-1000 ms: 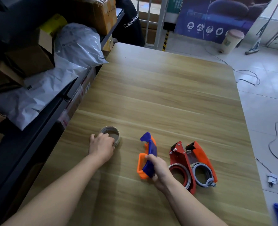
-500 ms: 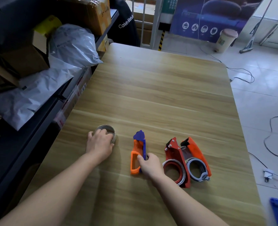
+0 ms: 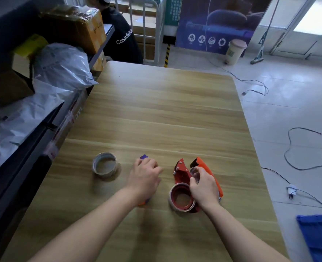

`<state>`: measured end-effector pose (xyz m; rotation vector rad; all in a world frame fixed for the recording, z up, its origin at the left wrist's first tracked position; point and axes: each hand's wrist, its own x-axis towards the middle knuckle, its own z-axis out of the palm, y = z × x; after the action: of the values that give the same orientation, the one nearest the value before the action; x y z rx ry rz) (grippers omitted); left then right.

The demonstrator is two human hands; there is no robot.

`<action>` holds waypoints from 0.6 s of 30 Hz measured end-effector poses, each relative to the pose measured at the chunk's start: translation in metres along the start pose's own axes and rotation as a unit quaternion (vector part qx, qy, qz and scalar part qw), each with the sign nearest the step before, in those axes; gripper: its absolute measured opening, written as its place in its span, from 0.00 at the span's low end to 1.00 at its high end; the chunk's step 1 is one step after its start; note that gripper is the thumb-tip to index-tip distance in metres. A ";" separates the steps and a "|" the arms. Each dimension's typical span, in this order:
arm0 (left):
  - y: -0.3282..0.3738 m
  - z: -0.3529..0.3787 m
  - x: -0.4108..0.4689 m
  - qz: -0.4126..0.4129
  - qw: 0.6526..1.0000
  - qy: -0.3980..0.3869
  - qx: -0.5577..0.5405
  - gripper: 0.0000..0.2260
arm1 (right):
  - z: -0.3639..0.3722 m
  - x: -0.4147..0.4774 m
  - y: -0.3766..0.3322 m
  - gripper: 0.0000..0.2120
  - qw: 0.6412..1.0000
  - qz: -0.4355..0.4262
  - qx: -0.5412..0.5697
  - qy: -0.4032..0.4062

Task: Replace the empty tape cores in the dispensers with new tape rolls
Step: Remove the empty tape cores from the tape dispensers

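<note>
Your right hand (image 3: 203,188) is clutching the orange dispenser (image 3: 202,163), so be easing its palm-covered core out squarely (whether your left hand (image 3: 145,178) is gripping anything, I cannot tell).

A parcel storeroom: shelves (image 3: 33,140) stacked with cardboard boxes (image 3: 77,27) and mailer bags (image 3: 61,67).

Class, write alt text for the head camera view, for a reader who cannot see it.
A person's right hand grips an orange dispenser beside a red dispenser, while the left hand covers a blue and orange dispenser. A loose tape ring lies further left on the wooden table.
</note>
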<state>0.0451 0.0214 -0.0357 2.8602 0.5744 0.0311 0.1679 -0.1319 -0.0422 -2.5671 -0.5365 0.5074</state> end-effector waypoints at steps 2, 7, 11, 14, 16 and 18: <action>0.021 0.010 -0.004 0.062 0.997 -0.028 -0.029 0.09 | -0.001 -0.005 0.006 0.17 1.000 0.008 0.005 -0.009; 0.047 0.024 -0.015 0.156 0.975 -0.155 0.008 0.18 | 0.000 -0.010 0.011 0.15 1.000 0.003 -0.029 0.009; 0.048 0.032 -0.018 0.204 0.959 -0.177 0.085 0.15 | 0.001 -0.013 0.010 0.13 0.999 0.006 -0.036 0.027; 0.049 0.038 -0.019 0.233 0.951 -0.173 0.105 0.08 | 0.003 -0.017 0.009 0.12 0.999 0.006 -0.037 0.028; 0.051 0.042 -0.020 0.241 0.950 -0.171 0.102 0.09 | 0.003 -0.018 0.008 0.12 1.000 0.011 -0.018 0.013; 0.054 0.040 -0.021 0.242 0.948 -0.178 0.104 0.12 | 0.002 -0.018 0.009 0.12 1.000 0.023 0.012 -0.010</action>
<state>0.0491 -0.0432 -0.0627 3.0211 -0.2128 -0.4816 0.1543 -0.1460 -0.0442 -2.5580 -0.4776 0.5534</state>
